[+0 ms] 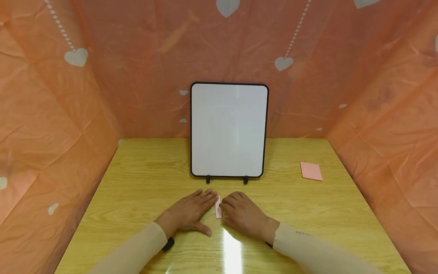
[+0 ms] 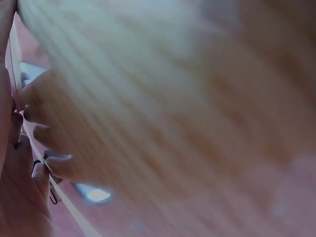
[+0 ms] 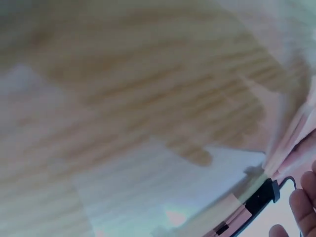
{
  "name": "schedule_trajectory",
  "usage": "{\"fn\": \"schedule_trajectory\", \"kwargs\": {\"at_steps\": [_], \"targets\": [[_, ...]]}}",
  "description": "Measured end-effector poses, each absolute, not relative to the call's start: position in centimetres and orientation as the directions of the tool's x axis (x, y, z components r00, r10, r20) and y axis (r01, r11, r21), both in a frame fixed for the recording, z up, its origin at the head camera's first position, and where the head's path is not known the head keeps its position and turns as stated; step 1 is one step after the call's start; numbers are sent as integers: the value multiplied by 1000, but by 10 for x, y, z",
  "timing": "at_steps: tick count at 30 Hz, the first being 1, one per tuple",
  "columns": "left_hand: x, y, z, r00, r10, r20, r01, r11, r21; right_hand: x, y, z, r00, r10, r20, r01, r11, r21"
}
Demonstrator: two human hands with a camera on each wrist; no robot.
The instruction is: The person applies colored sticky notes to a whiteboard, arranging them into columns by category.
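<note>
A narrow pink paper strip (image 1: 218, 207) lies flat on the table between my two hands in the head view. My left hand (image 1: 191, 209) rests flat on the wood with spread fingers, and its fingertips reach the left edge of the strip. On the other side my right hand (image 1: 244, 214) has bent fingers right at the strip's right edge; whether they pinch it I cannot tell. Some right fingers (image 3: 302, 207) show at the edge of the right wrist view. The left fingers (image 2: 42, 170) and their reflection appear at the side of the left wrist view.
Behind the hands a white board (image 1: 229, 129) with a black frame stands upright on two small black feet (image 1: 245, 179). A pink square paper pad (image 1: 311, 171) lies on the right of the wooden table (image 1: 147, 167). Orange-pink sheeting (image 1: 143, 76) with hearts surrounds the table's back and sides.
</note>
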State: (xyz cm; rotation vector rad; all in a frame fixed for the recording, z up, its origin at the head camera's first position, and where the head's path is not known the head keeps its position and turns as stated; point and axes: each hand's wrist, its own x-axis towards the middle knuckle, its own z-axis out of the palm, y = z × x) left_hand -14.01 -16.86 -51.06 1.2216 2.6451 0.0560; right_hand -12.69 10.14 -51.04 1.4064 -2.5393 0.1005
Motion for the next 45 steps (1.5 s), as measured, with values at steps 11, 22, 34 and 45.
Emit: {"fn": "schedule_trajectory", "kwargs": {"at_steps": [11, 22, 34, 45], "targets": [[-141, -168, -508, -628, 752, -199, 741, 656, 141, -138, 93, -511, -489, -847, 212, -846, 519, 122], [-141, -168, -508, -630, 749, -205, 737, 660, 145, -140, 91, -511, -502, -835, 225, -841, 532, 99], [-141, -168, -511, -628, 751, -204, 741, 657, 138, -139, 90, -512, -500, -843, 201, -844, 525, 104], [-141, -167, -510, -630, 748, -208, 737, 661, 143, -139, 90, -512, -497, -844, 201, -849, 521, 88]]}}
